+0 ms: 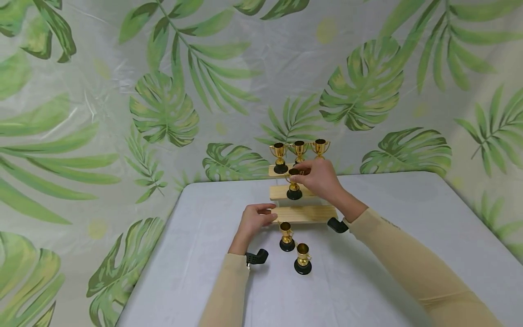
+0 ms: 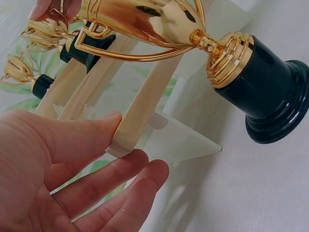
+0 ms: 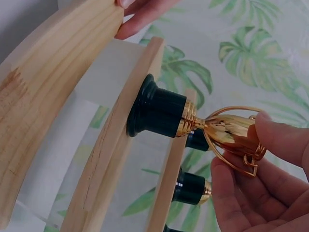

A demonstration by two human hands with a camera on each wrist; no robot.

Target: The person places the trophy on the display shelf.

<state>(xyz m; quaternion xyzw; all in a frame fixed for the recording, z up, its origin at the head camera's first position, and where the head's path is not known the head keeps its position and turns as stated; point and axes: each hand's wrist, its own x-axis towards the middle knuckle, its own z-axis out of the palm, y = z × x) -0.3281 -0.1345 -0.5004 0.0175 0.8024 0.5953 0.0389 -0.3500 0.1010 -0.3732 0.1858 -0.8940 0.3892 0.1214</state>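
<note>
My right hand [image 1: 320, 178] pinches the cup of a small gold trophy [image 1: 294, 193] between thumb and fingers. In the right wrist view, the black base of that trophy [image 3: 157, 108] sits on the middle board [image 3: 104, 159] of a three-step display stand, near its left end. My left hand [image 1: 252, 221] holds the left end of the lowest wooden board [image 1: 304, 214], with the thumb on top and fingertips beneath, as the left wrist view shows. Three more gold trophies, one of them [image 1: 279, 156] at the left, stand along the top board [image 1: 274, 170].
Two trophies stand on the white-covered table [image 1: 196, 277] before the stand: one [image 1: 287, 236] close to the lowest board, another [image 1: 303, 260] nearer me. Clear supports [image 2: 186, 137] hold up the boards. A leaf-patterned sheet [image 1: 229, 109] hangs behind the table.
</note>
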